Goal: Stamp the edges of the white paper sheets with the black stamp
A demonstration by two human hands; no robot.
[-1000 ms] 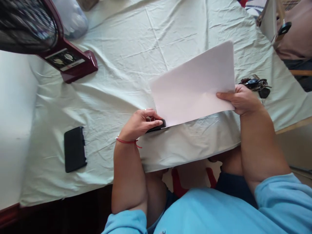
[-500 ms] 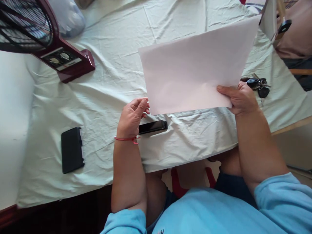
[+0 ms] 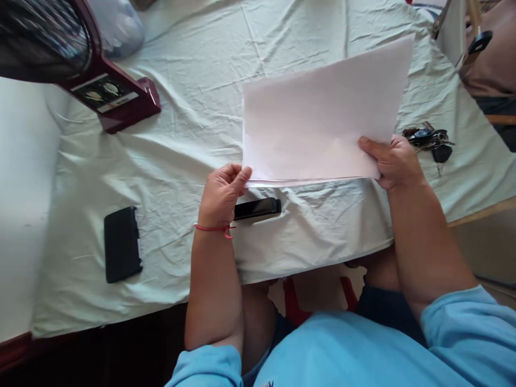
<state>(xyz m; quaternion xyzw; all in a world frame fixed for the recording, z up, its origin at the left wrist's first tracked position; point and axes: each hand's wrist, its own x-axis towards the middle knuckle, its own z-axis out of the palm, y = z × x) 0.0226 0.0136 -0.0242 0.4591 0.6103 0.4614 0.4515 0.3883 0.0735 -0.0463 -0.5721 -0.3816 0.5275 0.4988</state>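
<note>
White sheets of paper [image 3: 318, 118] are held above the cloth-covered table, with a second edge showing along the near and left sides. My left hand [image 3: 223, 191] pinches their near left corner, thumb on top. At the near right side my right hand [image 3: 397, 161] grips the paper, its thumb lying flat on the upper face and its other fingers hidden beneath. Just below the paper, partly behind my left wrist, a black phone [image 3: 258, 208] lies on the cloth. Keys [image 3: 431, 138] lie just beyond my right hand.
A dark red fan [image 3: 129, 102] stands at the far left beside a translucent bag [image 3: 119, 29]. On the left of the pale tablecloth [image 3: 173, 258] lies a black case or device [image 3: 121, 244]. The table's near edge runs just above my lap.
My left fingers have closed on the paper's near left corner. The left edge of the paper has moved to the right, and the sheets now show separate edges.
</note>
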